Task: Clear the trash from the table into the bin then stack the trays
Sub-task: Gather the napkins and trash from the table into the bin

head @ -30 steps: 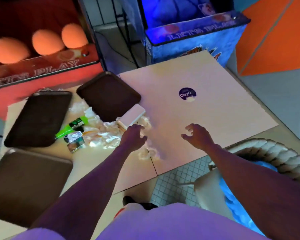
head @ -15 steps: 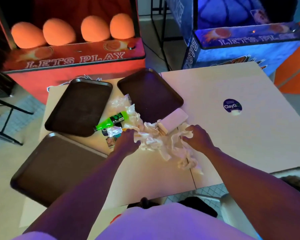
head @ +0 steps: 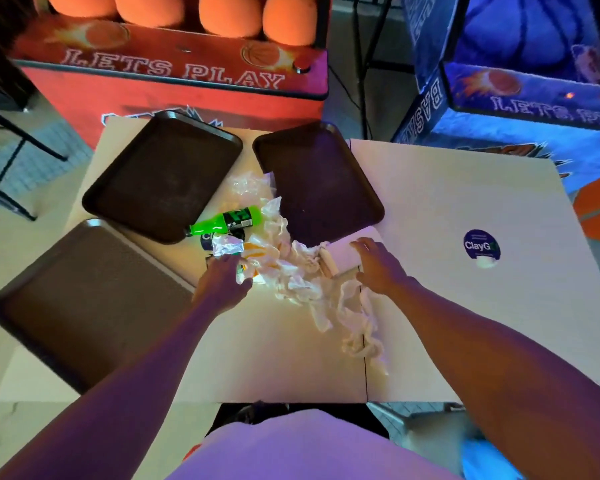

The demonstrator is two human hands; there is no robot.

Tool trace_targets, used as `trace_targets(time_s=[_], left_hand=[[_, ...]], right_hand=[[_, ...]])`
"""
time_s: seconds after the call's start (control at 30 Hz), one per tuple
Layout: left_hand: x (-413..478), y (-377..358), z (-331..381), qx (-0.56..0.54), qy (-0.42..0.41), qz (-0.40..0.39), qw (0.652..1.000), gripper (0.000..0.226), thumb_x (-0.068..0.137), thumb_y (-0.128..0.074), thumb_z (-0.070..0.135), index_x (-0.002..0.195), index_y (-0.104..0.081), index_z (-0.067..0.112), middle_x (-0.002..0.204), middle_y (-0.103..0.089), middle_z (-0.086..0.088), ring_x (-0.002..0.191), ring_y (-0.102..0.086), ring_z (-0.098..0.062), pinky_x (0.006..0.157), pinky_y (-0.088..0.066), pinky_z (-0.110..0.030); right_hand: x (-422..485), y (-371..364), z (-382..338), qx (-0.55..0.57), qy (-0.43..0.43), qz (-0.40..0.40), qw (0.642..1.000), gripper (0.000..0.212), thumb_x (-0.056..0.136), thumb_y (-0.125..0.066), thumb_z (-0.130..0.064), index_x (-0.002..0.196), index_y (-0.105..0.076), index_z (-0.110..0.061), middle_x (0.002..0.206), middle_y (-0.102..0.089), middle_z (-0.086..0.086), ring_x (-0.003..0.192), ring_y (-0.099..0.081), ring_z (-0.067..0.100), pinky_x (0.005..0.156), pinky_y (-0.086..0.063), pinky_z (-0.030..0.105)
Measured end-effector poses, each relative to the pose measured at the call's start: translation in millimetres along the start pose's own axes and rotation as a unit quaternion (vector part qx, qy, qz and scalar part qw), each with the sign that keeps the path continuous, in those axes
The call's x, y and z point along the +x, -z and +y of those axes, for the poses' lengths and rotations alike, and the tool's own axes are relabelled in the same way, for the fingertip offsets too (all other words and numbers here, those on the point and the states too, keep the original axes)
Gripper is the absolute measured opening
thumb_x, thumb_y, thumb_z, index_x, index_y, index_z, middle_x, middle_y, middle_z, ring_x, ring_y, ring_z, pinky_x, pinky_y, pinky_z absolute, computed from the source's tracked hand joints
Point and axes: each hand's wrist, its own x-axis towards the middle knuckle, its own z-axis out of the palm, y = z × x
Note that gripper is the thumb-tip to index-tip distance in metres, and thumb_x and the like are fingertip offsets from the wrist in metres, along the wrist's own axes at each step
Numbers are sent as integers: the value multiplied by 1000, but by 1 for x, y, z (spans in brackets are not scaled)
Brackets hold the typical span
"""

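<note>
A heap of crumpled white paper lies in the middle of the cream table, trailing toward me. A green bottle lies on its side at the heap's far left, with a foil wrapper beside it. A white box rests at the heap's right edge. My left hand presses on the left of the heap, fingers curled over small wrappers. My right hand lies on the white box with fingers spread. Three dark brown trays sit around the pile: far left, far middle, near left.
A red arcade cabinet holding orange balls stands behind the table, a blue one at the back right. A round sticker marks the right tabletop. Black chair legs stand on the left floor.
My view swung left and closer to the table; the rope-rimmed bin dropped out of sight. Both hands moved from the bare tabletop onto the trash heap, the right one reaching the white box.
</note>
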Motion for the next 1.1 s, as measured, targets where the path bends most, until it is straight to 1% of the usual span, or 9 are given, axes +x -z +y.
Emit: trace_targets(time_s=[0.23, 0.3, 0.4, 0.53, 0.7, 0.77, 0.83, 0.9, 1.1], left_hand=[[-7, -8, 8, -30, 20, 40, 999, 45, 87, -74, 36, 128, -65, 18, 131, -62, -6, 128, -54, -27, 99, -51, -44], [-11, -11, 11, -39, 37, 50, 997, 45, 86, -74, 38, 127, -64, 22, 135, -57, -6, 126, -56, -24, 98, -52, -40], [-19, -18, 16, -42, 60, 62, 995, 45, 86, -73, 42, 126, -63, 27, 143, -50, -5, 121, -60, -21, 94, -53, -37], [-30, -26, 20, -40, 90, 68, 993, 47, 88, -72, 40, 131, -62, 23, 139, -61, -3, 126, -58, -24, 98, -52, -43], [-40, -30, 15, -53, 109, 61, 991, 45, 89, -70, 41, 131, -62, 26, 140, -59, 0, 128, -56, -22, 102, -51, -45], [-42, -30, 14, -50, 110, 60, 991, 45, 89, -70, 41, 131, -62, 26, 140, -59, 0, 128, -56, -22, 102, -51, -45], [-43, -27, 14, -46, 107, 57, 992, 45, 89, -70, 41, 131, -62, 27, 141, -59, 0, 128, -56, -22, 102, -51, -46], [-41, -23, 13, -43, 104, 53, 992, 44, 89, -69, 43, 130, -61, 28, 141, -59, 0, 127, -57, -22, 101, -51, -46], [-32, -7, 9, -18, 82, 35, 996, 48, 90, -69, 42, 133, -60, 23, 144, -56, -3, 127, -56, -26, 98, -51, -42]], right_hand=[[53, 5, 14, -115, 98, -49, 987, 89, 81, -72, -6, 156, -29, -23, 164, -24, 1, 147, -30, 25, 108, -43, 40], [62, 4, 14, -135, 114, -60, 983, 84, 83, -70, -9, 155, -31, -24, 161, -29, 3, 145, -32, 26, 109, -39, 42], [69, -3, 16, -164, 124, -63, 976, 79, 78, -73, -14, 149, -39, -23, 146, -41, 3, 132, -42, 27, 99, -42, 42], [72, -10, 14, -184, 129, -58, 973, 78, 74, -76, -14, 145, -42, -20, 141, -45, 5, 126, -48, 27, 95, -46, 40], [67, -5, 7, -196, 120, -33, 973, 66, 74, -75, -12, 133, -50, -21, 128, -52, 4, 112, -55, 27, 83, -48, 40], [65, -6, 9, -194, 114, -25, 974, 70, 67, -83, -20, 130, -53, -21, 124, -54, 5, 108, -56, 27, 80, -49, 40], [62, -7, 13, -191, 104, -22, 976, 81, 57, -92, -35, 127, -54, -21, 120, -55, 5, 104, -57, 27, 77, -50, 39], [56, -2, 12, -194, 92, -23, 976, 88, 50, -93, -45, 126, -54, -22, 118, -55, 4, 102, -57, 26, 75, -50, 38], [22, 15, 6, -172, 63, 16, 983, 86, 54, -92, -28, 129, -50, -20, 122, -53, 5, 107, -57, 27, 79, -53, 39]])
